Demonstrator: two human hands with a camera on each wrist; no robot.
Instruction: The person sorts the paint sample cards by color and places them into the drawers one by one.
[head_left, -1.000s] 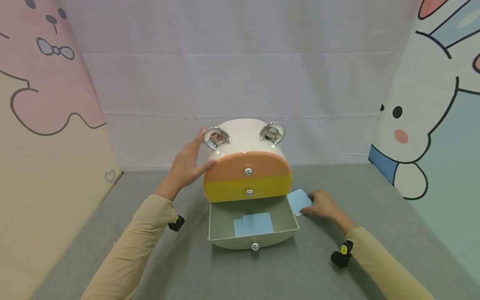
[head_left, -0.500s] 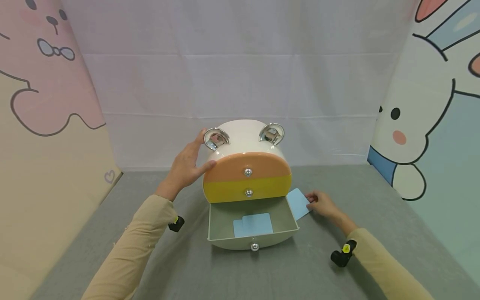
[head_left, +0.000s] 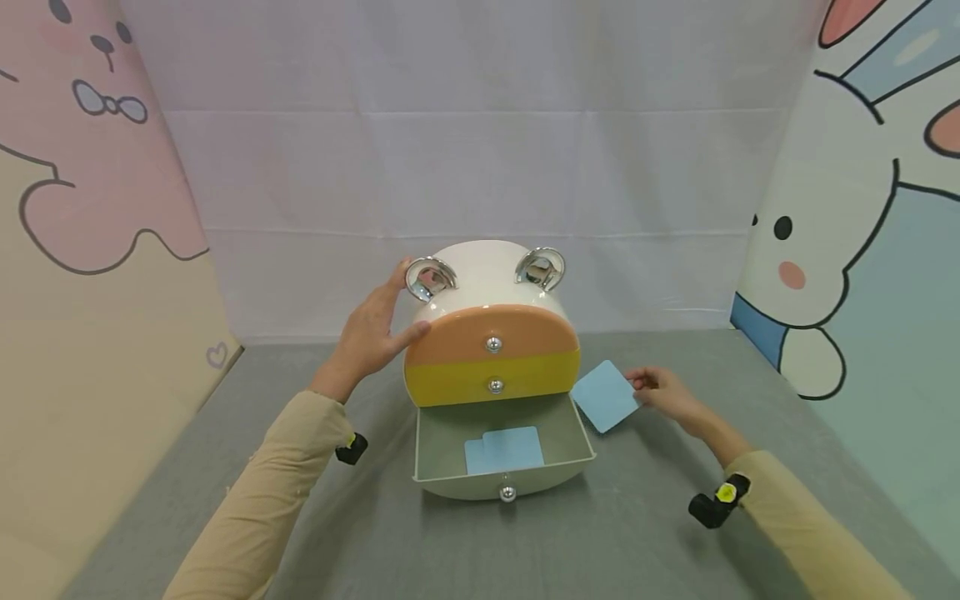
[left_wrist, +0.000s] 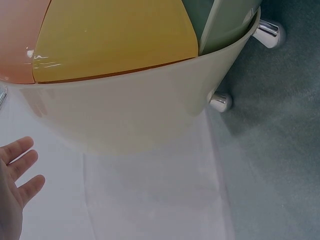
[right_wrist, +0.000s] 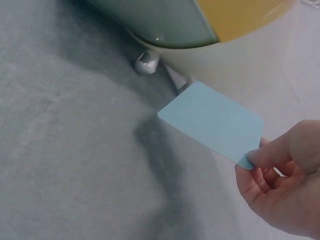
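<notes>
A small rounded drawer cabinet [head_left: 491, 275] with a white shell and two silver ear-like rings stands mid-table. Its orange drawer [head_left: 450, 333] and yellow drawer [head_left: 450, 383] are closed; the green bottom drawer [head_left: 442, 417] is pulled out, with overlapping light blue cards [head_left: 513, 448] lying inside. My left hand [head_left: 369, 333] rests on the cabinet's left side, thumb against the front edge of the shell, fingers straight. To the right of the drawer, my right hand [head_left: 667, 396] pinches a light blue card [right_wrist: 212, 122] by one corner between thumb and fingers, above the table.
The grey tabletop [head_left: 360, 533] runs back to a white cloth backdrop [head_left: 480, 167]. Printed cartoon panels stand on both sides, with a bear on the left panel [head_left: 90, 333] and a rabbit on the right panel [head_left: 892, 333]. Silver feet [right_wrist: 147, 62] show under the cabinet.
My right hand has lifted the blue card off the table and moved slightly right, turning the card so that more of it shows. The left hand has stayed on the cabinet.
</notes>
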